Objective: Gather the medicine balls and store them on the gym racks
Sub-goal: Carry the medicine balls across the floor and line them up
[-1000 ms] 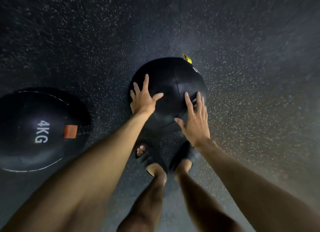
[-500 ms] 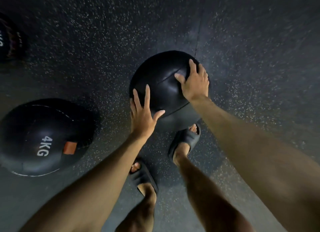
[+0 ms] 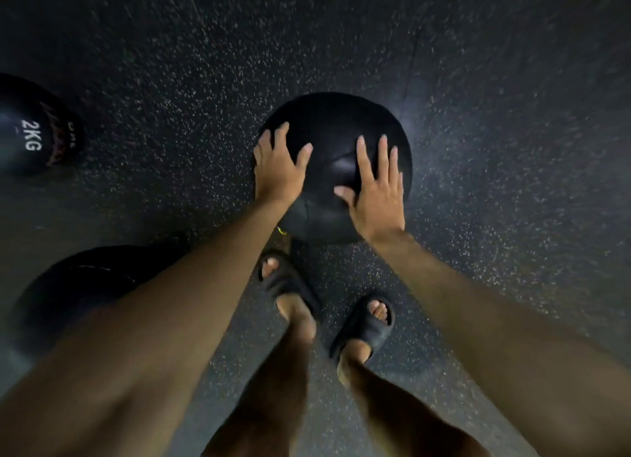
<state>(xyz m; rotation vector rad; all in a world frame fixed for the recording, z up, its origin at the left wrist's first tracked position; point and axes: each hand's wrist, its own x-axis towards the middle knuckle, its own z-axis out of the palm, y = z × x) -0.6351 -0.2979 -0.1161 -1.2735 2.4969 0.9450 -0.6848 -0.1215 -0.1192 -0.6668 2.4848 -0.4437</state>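
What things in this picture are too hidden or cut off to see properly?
Head view: the middle ball shows no weight mark; the left hand and right hand cover part of it.
The 2KG ball is cut off by the left edge.
The lower-left ball is mostly behind the left forearm, dark and blurred; no label shows.
The gym racks are out of frame.

Left edge cuts the 2KG ball; left forearm partly hides a nearer ball.
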